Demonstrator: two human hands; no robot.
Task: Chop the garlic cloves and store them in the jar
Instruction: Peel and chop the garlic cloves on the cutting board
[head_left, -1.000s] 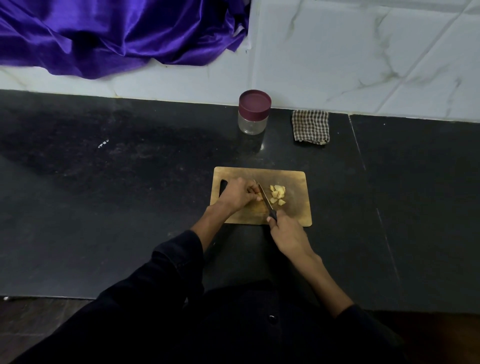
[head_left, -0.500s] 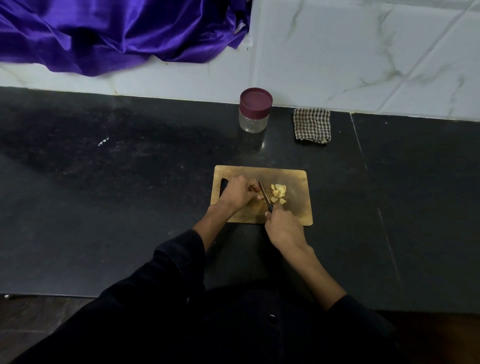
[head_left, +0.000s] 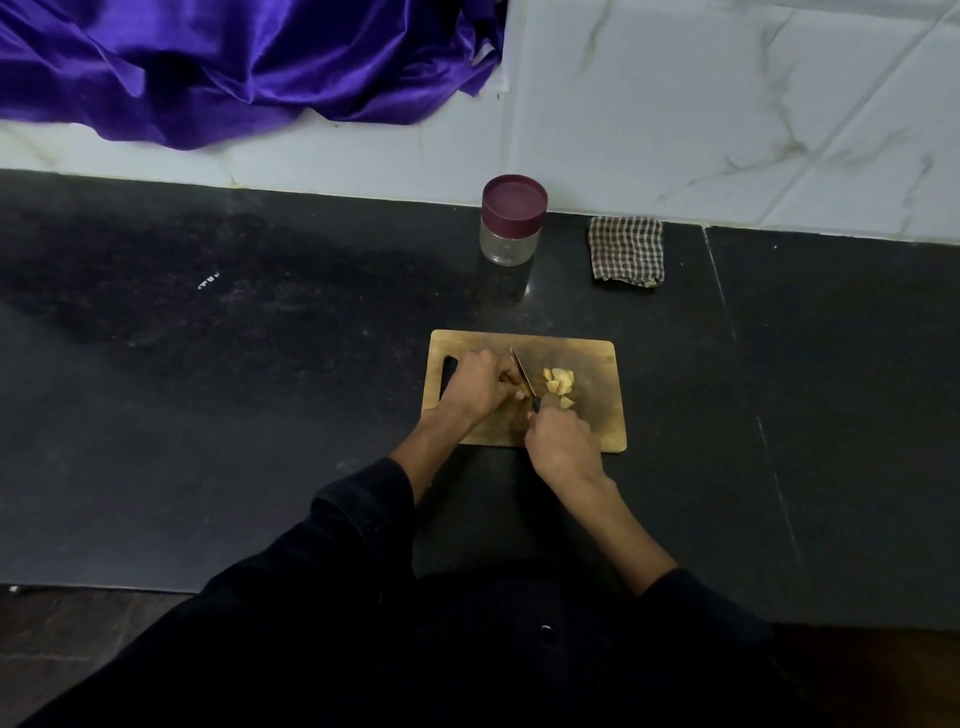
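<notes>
Garlic (head_left: 559, 385) is being chopped on board (head_left: 597, 415); knife (head_left: 522, 375) is being gripped by closed right hand (head_left: 561, 447), a clove apparently being pinned under curled left hand (head_left: 475, 387). Jar (head_left: 511, 221) is being left capped; storing not yet done.

Black counter (head_left: 260, 415) under cutting board (head_left: 597, 415), jar (head_left: 511, 228), seemingly folded checked cloth (head_left: 626, 252)

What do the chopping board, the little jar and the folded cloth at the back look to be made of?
The chopping board looks like wood: matt brown, worn darker in patches. The jar has a clear body, glass or plastic, I cannot tell which, and its maroon lid looks like smooth plastic. The cloth is a woven checked fabric, soft and folded.
</notes>
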